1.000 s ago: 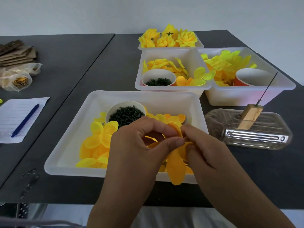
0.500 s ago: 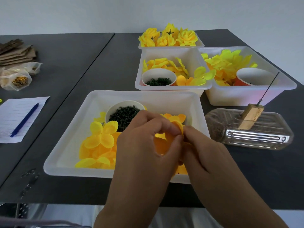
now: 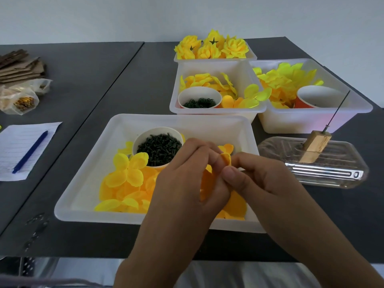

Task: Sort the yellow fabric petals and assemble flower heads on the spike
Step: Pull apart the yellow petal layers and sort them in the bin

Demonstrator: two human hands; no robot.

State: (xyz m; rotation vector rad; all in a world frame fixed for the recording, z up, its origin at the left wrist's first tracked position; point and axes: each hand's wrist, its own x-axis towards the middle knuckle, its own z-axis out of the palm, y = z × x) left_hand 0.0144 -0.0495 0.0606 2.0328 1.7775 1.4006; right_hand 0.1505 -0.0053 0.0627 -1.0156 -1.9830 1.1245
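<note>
Dark table (image 3: 124, 80): both hands, left hand (image 3: 187, 183) and right hand (image 3: 255, 179), have bunched the orange petal (image 3: 226, 159) smaller, fingertips pinching it. Near tray (image 3: 83, 183) holds yellow petals (image 3: 126, 175) and a cup of dark pins (image 3: 158, 147).

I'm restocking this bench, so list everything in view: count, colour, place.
trays: four, white, centre to far right
petals: many, yellow, in three trays
finished flowers: several, yellow, farthest tray
cups: three, in trays
spike: one, on wooden block, clear dish, right
paper: one, white, left
pen: one, blue, on paper
bags: clear, far left
cardboard: brown stack, far left
left hand, right hand: pinching an orange petal
</note>
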